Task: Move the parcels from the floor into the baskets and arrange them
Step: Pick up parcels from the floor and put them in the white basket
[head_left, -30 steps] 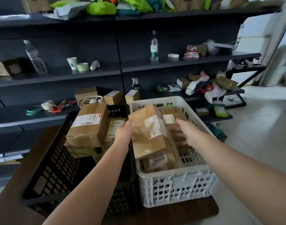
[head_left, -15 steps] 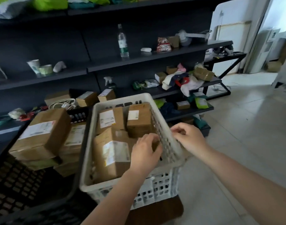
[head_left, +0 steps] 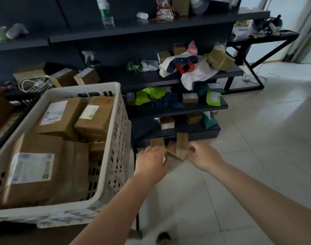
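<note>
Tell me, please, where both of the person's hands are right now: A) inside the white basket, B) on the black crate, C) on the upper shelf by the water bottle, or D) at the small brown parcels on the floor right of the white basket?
D: the left hand and right hand both reach the small brown parcels low beside the white basket, outside its wall.

Both hands left the white basket (head_left: 105,167) and dropped beside its right wall toward the floor. The left hand (head_left: 151,163) and right hand (head_left: 203,157) closed on small brown parcels (head_left: 182,147) under the lowest shelf's (head_left: 177,128) front edge.
</note>
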### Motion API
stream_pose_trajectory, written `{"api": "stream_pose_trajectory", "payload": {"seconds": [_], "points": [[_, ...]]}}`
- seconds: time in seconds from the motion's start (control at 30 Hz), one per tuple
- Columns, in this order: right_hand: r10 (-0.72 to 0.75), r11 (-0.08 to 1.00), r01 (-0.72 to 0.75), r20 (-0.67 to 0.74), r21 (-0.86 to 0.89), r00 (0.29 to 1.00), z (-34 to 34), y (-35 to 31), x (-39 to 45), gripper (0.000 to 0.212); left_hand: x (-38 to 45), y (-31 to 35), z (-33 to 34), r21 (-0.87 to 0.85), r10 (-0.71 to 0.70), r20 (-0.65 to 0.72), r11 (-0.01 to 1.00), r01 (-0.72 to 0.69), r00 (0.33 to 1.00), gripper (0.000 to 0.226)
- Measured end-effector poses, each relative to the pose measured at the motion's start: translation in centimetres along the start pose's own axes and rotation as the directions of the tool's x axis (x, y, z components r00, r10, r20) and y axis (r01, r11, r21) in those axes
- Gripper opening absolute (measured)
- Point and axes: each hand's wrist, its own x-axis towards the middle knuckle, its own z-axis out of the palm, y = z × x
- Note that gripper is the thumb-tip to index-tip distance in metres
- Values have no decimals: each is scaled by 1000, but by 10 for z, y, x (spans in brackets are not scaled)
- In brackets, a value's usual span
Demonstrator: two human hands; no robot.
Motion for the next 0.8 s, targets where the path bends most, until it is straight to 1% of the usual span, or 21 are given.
{"api": "stream_pose_trajectory", "payload": {"seconds": [0.1,0.17,0.27,0.33,0.4,0.47,0.53,0.6,0.67,0.73,0.8], "points": [[-10,999,12,51,-43,999,14,24,46,28,42,-12,35,-27,-88,40,996,89,995,27],[-5,998,9,86,-55,996,21,40,85,29,77,-23,58,-84,-157,54,983,161,986,22],[21,999,-14,154,-47,988,37,69,157,28,137,-43,105,-191,-250,88,946,263,964,11],[55,998,-50,199,-30,978,52,93,217,26,186,-57,146,-224,-308,144,916,334,940,11],[71,997,-59,240,-57,968,70,117,281,24,236,-72,186,-227,-336,179,900,371,925,17],[96,990,-65,272,-121,958,105,152,347,23,284,-85,243,-250,-358,221,878,407,907,16],[143,988,-122,256,-94,956,122,168,373,27,303,-92,267,-268,-372,221,866,423,901,10],[209,978,-208,255,-31,944,174,208,418,35,331,-104,334,-260,-417,237,843,471,877,9],[308,941,-336,294,49,905,234,246,457,52,350,-118,402,-254,-450,281,817,518,848,7],[392,898,-434,314,73,865,295,282,489,81,357,-133,468,-239,-467,285,811,534,837,6],[443,880,-475,316,28,839,356,308,523,113,361,-146,529,-228,-498,278,796,560,821,13]]}}
